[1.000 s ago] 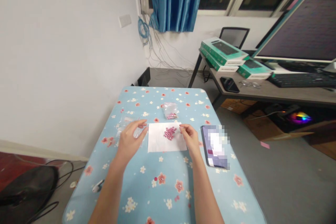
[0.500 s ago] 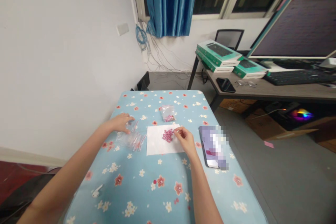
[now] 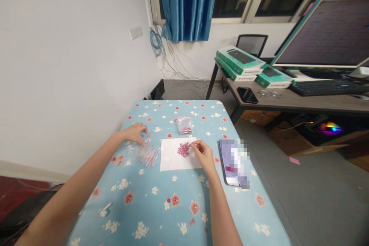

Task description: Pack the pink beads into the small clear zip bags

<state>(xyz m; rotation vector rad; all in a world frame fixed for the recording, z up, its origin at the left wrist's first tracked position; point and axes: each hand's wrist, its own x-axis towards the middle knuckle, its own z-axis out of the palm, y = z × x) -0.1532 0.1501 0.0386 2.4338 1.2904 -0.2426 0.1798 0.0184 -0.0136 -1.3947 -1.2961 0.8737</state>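
- The white earbud (image 3: 105, 210) lies at the near left of the flowered tabletop (image 3: 155, 219).
- The left hand (image 3: 134, 133) is at the left of the flowered tabletop, its forearm reaching in from the near left. Its fingers are spread, with a gap between the curved forefinger and the thumb. It is right at the clear plastic bags; whether it touches one, I cannot tell.
- The clear plastic bags (image 3: 150, 155) lie in a loose, overlapping heap just right of the left hand and left of the paper, with pink strips showing along some edges.
- The white paper (image 3: 169, 157) lies flat in the middle of the flowered tabletop.
- The pink beads (image 3: 183, 149) sit in a small pile on the right half of the paper.
- The filled bag (image 3: 183, 125) lies just beyond the paper's far edge, with more pink pieces gathered at its near end.
- The right hand (image 3: 204, 156) is over the paper's right side, thumb and forefinger drawn together at the right edge of the pile. Whether a bead is pinched between these fingers is too small to tell.
- The phone (image 3: 229, 161) lies right of the right hand, its screen lit and partly pixelated.
- The keyboard boxes (image 3: 240, 60) are on the desk at the far right.
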